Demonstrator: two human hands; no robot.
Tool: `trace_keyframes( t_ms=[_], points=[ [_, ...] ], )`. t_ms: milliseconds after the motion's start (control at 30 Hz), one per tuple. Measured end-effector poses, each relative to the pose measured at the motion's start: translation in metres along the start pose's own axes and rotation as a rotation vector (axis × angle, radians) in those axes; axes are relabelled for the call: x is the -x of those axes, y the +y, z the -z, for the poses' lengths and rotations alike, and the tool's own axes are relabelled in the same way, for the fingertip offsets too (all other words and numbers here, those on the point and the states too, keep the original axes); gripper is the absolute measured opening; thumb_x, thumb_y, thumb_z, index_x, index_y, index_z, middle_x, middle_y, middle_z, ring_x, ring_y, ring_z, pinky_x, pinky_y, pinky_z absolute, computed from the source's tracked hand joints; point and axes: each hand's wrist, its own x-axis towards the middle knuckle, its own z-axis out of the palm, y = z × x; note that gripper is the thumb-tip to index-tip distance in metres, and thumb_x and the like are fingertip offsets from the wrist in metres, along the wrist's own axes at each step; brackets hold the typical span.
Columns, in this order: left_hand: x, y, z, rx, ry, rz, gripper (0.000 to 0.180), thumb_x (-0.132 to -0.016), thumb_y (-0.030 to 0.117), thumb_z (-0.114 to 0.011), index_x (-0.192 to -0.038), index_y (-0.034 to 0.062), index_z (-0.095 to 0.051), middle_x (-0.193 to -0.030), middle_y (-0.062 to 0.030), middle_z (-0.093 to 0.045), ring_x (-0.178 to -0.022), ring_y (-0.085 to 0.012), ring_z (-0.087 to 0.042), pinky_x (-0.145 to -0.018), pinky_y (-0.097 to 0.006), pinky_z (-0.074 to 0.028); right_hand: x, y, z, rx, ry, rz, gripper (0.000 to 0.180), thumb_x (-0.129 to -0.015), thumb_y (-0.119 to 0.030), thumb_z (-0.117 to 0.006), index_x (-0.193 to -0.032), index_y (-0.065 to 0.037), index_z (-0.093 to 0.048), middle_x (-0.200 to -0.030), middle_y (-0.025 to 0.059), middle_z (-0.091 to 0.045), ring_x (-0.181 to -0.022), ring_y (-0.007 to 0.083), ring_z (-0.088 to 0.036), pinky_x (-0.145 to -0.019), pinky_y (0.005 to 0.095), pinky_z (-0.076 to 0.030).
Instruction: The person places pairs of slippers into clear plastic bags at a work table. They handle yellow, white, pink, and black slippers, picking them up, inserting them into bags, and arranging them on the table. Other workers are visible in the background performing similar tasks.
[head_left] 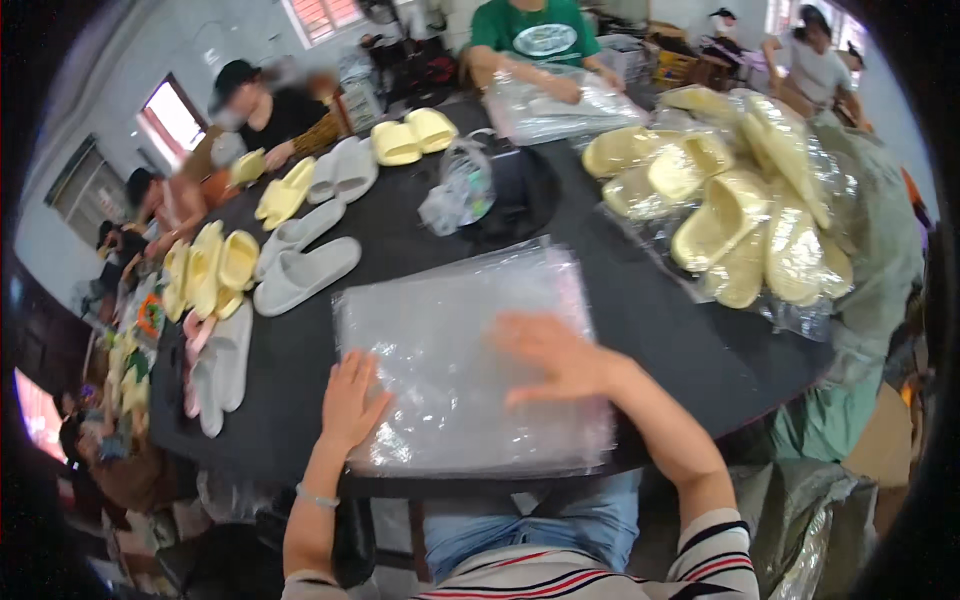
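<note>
A stack of clear plastic bags (440,310) lies flat on the black table in front of me. My left hand (352,402) rests on the stack's left edge, fingers stretched out and the thumb apart. Over the right half of the same bags, my right hand (548,355) is spread flat, its fingers blurred by motion. Neither hand grips anything. Grey slippers (308,275) stand on the table to the left, beyond my left hand. To the right lies a heap of yellow slippers (722,220) in clear bags.
The black table (690,370) has a curved edge. Pairs of yellow slippers (413,137) line its far left side. A bunched clear plastic bag (461,188) sits beyond the stack. Across the table, a person in a green shirt (536,38) handles clear plastic (560,105). Green sacking (870,230) hangs at right.
</note>
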Motion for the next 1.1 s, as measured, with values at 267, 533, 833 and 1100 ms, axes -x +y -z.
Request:
trace_keyframes(
  t_ms=[267, 533, 833, 1100],
  points=[
    [0.004, -0.002, -0.001, 0.037, -0.017, 0.025, 0.069, -0.088, 0.039, -0.057, -0.143, 0.0026, -0.036, -0.15, -0.0222, -0.031, -0.139, -0.0371, -0.027, -0.114, -0.051, -0.018, 0.0, -0.038, -0.025, -0.062, -0.516, 0.33, 0.068, -0.075, -0.057, -0.069, -0.13, -0.02, -0.058, -0.153, 0.0123, -0.028, -0.145, 0.033, -0.013, -0.114, 0.0593, -0.008],
    [0.002, -0.002, 0.001, 0.033, -0.043, 0.035, 0.069, -0.089, 0.04, -0.055, -0.144, 0.0023, -0.036, -0.15, -0.0221, -0.03, -0.14, -0.0363, -0.027, -0.114, -0.05, -0.017, 0.0, 0.029, 0.011, -0.706, -0.744, 0.133, 0.037, -0.086, -0.034, -0.068, -0.119, -0.015, -0.067, -0.133, 0.0088, -0.057, -0.134, 0.0243, -0.041, -0.112, 0.0513, -0.022],
    [0.004, 0.0, 0.001, 0.049, -0.017, 0.047, 0.068, -0.088, 0.041, -0.056, -0.143, 0.0034, -0.038, -0.149, -0.0217, -0.032, -0.139, -0.0361, -0.028, -0.114, -0.051, -0.017, 0.03, 0.121, 0.055, -2.125, 1.552, -0.457, 0.058, -0.089, -0.028, -0.068, -0.137, -0.009, -0.043, -0.139, 0.009, -0.047, -0.131, 0.0233, -0.043, -0.104, 0.0341, -0.038],
    [0.004, 0.0, 0.0, 0.071, -0.02, 0.048, 0.068, -0.088, 0.041, -0.056, -0.143, 0.0042, -0.038, -0.149, -0.02, -0.032, -0.14, -0.0346, -0.028, -0.115, -0.049, -0.016, 0.038, 0.135, 0.058, -1.622, 1.589, -0.332, 0.021, -0.088, -0.031, -0.07, -0.102, -0.02, -0.06, -0.099, -0.0077, -0.06, -0.083, 0.0065, -0.05, -0.071, 0.0256, -0.034]
  ],
)
